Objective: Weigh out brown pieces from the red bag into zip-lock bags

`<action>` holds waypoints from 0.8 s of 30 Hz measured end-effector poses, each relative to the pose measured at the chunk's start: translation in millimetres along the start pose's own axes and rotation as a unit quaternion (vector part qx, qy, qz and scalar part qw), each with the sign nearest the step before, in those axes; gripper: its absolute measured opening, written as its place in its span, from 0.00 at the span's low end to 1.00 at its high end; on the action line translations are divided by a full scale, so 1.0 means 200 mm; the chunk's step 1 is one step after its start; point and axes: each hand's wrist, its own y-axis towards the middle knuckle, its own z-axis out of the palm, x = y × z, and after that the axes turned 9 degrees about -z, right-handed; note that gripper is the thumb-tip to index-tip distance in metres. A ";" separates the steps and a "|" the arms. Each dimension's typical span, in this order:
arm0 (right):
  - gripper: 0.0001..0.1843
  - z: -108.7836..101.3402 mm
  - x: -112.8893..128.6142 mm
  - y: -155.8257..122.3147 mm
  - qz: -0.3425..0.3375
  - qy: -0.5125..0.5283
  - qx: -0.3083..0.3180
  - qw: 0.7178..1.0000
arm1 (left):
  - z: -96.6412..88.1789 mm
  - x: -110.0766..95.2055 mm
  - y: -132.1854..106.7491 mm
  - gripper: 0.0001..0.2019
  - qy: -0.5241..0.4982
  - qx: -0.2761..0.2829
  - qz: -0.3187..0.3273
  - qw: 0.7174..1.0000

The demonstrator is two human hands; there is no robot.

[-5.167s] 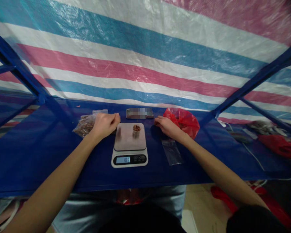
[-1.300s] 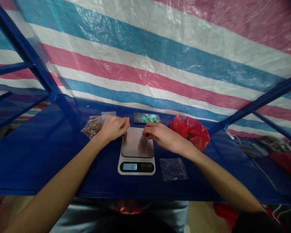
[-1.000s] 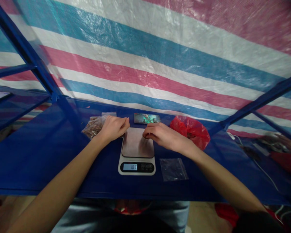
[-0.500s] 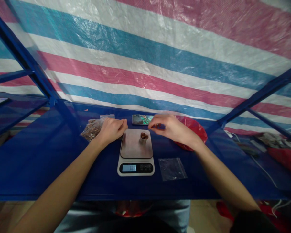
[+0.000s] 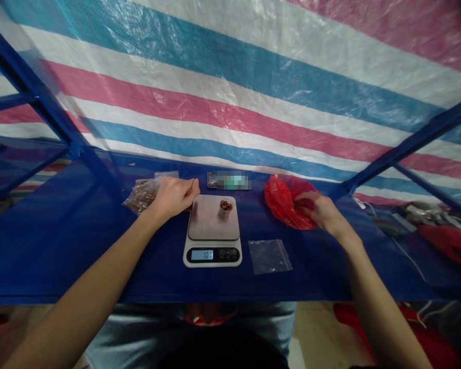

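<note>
The red plastic bag [image 5: 282, 202] lies crumpled on the blue shelf [image 5: 80, 241], right of the kitchen scale [image 5: 213, 233] and apart from it. Its long axis runs roughly left to right, tipped a little toward the back on the left. The open, looser end faces right, toward the right hand [image 5: 318, 211].

That hand lies against the bag's right end, palm down and wrist low, with the forearm coming in straight from the near right. Its fingers [image 5: 301, 201] curl into the red folds. Whether they pinch the plastic or something inside it cannot be told.

The left hand [image 5: 174, 193] rests on the shelf at the scale's back left corner. It is curled into a loose fist with the knuckles toward the scale, and nothing shows in it. Its forearm stretches in from the near left.

Just left of this hand, touching or nearly so, lies a clear bag of brown pieces [image 5: 140, 195].

On the scale's steel plate, toward the back right, stands a small cup [image 5: 225, 209], upright, with brown pieces inside. The lit display [image 5: 202, 254] reads 107.

A flat, clear zip bag [image 5: 269, 255] lies just beside the scale's right front corner. A phone [image 5: 229, 180] lies flat behind the scale with its long side left to right.

A tarpaulin [image 5: 230, 92] striped in red, white and blue hangs behind the shelf.
</note>
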 end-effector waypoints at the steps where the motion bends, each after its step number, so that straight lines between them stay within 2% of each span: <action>1: 0.11 0.01 0.06 -0.02 -0.013 -0.009 -0.032 0.999 | 0.00 0.00 0.00 0.26 -0.002 0.005 -0.005 1.000; 2: 0.13 0.01 0.13 -0.05 -0.020 -0.021 -0.070 0.997 | 0.00 0.00 0.00 0.25 -0.006 0.011 -0.010 1.000; 4: 0.12 0.01 0.30 -0.13 -0.018 -0.025 -0.100 0.994 | 0.00 0.01 0.00 0.25 -0.018 0.023 -0.023 0.999; 5: 0.11 0.01 0.38 -0.18 -0.009 -0.023 -0.089 0.996 | 0.00 0.01 0.00 0.24 -0.025 0.027 -0.030 0.999; 7: 0.11 0.05 0.51 -0.27 0.026 -0.033 -0.010 0.999 | -0.01 0.00 0.00 0.23 -0.037 0.031 -0.040 0.998; 8: 0.12 0.07 0.57 -0.32 0.054 -0.037 0.010 0.998 | -0.01 -0.01 0.00 0.23 -0.042 0.033 -0.043 0.998; 11: 0.14 0.18 0.65 -0.45 0.127 -0.037 0.028 0.991 | -0.01 -0.03 0.00 0.22 -0.055 0.038 -0.042 0.997; 14: 0.13 0.26 0.66 -0.53 0.131 -0.026 0.022 0.991 | -0.02 -0.04 -0.01 0.22 -0.071 0.028 -0.041 0.996; 17: 0.10 0.27 0.64 -0.51 0.086 0.011 -0.001 0.996 | -0.04 -0.03 0.00 0.23 -0.100 0.005 -0.061 0.993; 20: 0.07 0.20 0.66 -0.40 0.027 0.041 -0.062 0.997 | -0.10 -0.09 0.06 0.24 -0.179 0.001 -0.114 0.977; 22: 0.06 0.12 0.71 -0.30 -0.030 0.057 -0.107 0.992 | -0.17 -0.19 0.11 0.24 -0.251 0.053 -0.124 0.959; 24: 0.04 0.05 0.79 -0.21 -0.092 0.066 -0.131 0.985 | -0.23 -0.34 0.15 0.17 -0.290 0.173 -0.066 0.939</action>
